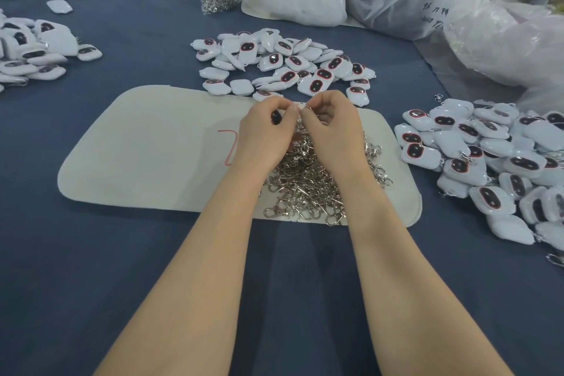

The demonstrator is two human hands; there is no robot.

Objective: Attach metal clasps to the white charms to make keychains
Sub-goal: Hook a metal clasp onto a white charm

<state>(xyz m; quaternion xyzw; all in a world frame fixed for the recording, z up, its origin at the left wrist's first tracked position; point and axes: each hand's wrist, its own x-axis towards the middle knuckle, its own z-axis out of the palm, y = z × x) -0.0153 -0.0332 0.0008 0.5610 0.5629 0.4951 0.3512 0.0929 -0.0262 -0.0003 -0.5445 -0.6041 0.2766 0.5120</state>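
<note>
Blue cloth covers your table [122, 253], with a white felt mat [137, 146] laid on it. Above the mat's pile of metal clasps [308, 189], your left hand [265, 137] curls around a charm [276, 117], only its dark face showing. Your right hand [332, 131] pinches a clasp [306, 107] right beside it. Loose charms [283, 64] lie just beyond.

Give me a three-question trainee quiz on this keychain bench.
1. True or false: the left hand grips a charm and the right hand pinches a clasp, both above the loose clasps.
2. The loose clasps lie on: A the pale mat; B a wooden board; C a tray.
3. What colour is the mark on the mat?
Key: 1 true; 2 A; 3 red.
</note>
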